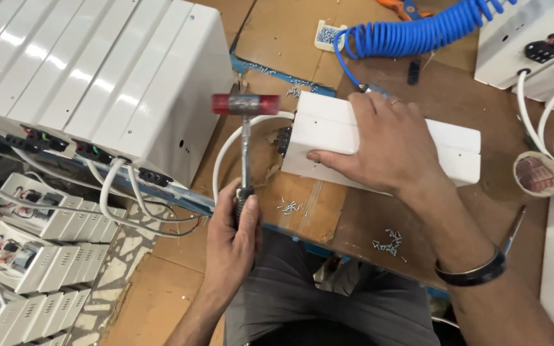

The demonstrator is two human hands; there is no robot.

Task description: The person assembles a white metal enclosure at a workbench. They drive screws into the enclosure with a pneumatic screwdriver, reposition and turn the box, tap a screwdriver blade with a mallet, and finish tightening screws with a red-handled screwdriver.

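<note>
Leftmost, a stack of white metal housings (97, 70) with ribbed tops stands on the table (444, 96), white cables (117, 198) trailing from its lower edge. The left hand (232, 240) holds a small mallet (245, 138) upright; the grip is wrapped tight around the black lower end of the handle. The mallet has a slim metal shaft and a short cylindrical head set crosswise, grey in the middle with translucent red caps at both ends. The head sits just left of the white box (444, 150) and slightly above its top edge, apart from it. The box is a flat rectangular white enclosure lying on the brown table, with a dark connector on its left end face and a white cable curving from it. The right hand (386, 144) rests palm down on the box, fingers spread over the top and thumb pressed along the front face. Loose small screws (389, 242) lie on the table. A blue coiled hose (418, 32) lies beyond the box.
</note>
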